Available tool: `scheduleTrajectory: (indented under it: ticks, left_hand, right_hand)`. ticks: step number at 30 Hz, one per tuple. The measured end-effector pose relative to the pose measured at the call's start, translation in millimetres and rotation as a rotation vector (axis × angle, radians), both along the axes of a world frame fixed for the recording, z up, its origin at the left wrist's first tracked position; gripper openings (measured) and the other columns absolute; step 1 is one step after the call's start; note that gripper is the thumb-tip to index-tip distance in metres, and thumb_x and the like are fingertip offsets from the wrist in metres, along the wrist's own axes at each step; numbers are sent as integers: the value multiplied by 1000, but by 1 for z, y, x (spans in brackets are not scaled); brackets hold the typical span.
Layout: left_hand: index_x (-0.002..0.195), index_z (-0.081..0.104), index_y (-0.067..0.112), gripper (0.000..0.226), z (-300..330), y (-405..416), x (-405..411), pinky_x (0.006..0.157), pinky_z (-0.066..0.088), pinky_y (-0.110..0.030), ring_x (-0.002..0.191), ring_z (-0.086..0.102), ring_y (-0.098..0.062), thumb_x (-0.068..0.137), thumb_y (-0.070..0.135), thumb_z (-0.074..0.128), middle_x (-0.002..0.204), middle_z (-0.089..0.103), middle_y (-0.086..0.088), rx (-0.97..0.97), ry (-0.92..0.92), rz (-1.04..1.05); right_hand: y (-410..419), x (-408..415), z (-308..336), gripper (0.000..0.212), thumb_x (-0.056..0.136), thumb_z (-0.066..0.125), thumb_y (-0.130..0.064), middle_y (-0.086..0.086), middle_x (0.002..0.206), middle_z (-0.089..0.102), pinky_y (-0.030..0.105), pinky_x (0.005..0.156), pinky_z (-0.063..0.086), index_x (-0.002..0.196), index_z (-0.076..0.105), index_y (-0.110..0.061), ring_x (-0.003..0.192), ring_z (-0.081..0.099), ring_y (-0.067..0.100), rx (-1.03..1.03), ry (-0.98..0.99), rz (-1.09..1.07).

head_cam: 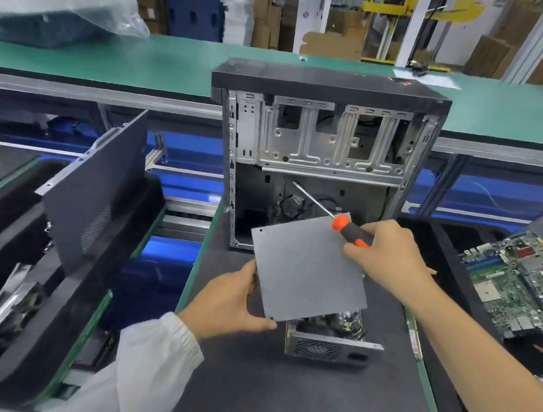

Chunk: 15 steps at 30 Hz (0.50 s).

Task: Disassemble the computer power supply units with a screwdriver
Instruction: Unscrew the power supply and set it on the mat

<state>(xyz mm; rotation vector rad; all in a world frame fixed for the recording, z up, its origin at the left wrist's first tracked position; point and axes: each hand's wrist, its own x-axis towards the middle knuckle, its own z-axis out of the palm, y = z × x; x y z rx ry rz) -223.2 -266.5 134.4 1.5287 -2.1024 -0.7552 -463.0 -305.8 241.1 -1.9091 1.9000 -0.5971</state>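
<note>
A grey metal cover plate is tilted above the power supply unit, whose vented end and inner parts show under the plate's near edge. My left hand grips the plate's left edge and near corner. My right hand holds an orange and black screwdriver at the plate's far right corner, shaft pointing up and left toward the case. Both sit on a black foam mat.
An open computer case stands upright just behind the plate. A dark side panel leans in the left tray. A green motherboard lies in the right tray. A green conveyor runs across the back.
</note>
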Motion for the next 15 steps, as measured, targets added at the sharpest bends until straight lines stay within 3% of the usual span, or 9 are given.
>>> scheduleTrajectory:
  ticks: [2,4,7,10,13,15]
  left_hand:
    - [133,45,22,73,-1,7,8,74,52,-25,84,62,-10,73,54,71,88,64,1,-147,13,90]
    - [132,48,24,69,2,12,16,73,52,-32,81,63,-12,74,56,68,91,68,3,-167,75,139]
    - [134,50,26,60,4,17,23,58,36,-13,61,46,-2,82,45,73,64,52,24,-239,207,231]
    - [135,54,21,49,3,17,36,53,30,-12,53,33,-6,89,24,70,54,38,16,-295,349,354]
    - [138,52,25,54,-6,12,53,52,24,-16,56,23,-9,88,13,71,57,21,10,-287,391,439]
    - [125,60,24,44,-18,10,60,52,21,-17,56,21,-9,86,5,70,58,18,10,-292,389,504]
  right_hand:
    - [-2,11,2,18,79,63,-15,4,52,46,25,46,29,64,56,-11,50,43,18,5,5,8]
    - [-4,22,4,21,80,63,-15,2,51,42,26,45,26,61,53,-14,48,39,16,-12,-3,23]
    - [-6,36,6,14,80,63,-15,4,53,42,27,48,25,67,61,-10,49,36,16,-63,-53,72]
    - [-4,49,-1,15,79,65,-16,2,54,44,28,49,26,66,59,-11,53,36,17,-106,-173,109]
    - [8,65,-26,5,77,65,-16,-2,52,47,21,45,27,81,67,-17,52,40,15,-195,-307,92]
    - [21,77,-55,34,77,63,-11,-5,53,50,19,46,31,103,65,-32,49,42,9,-254,-301,129]
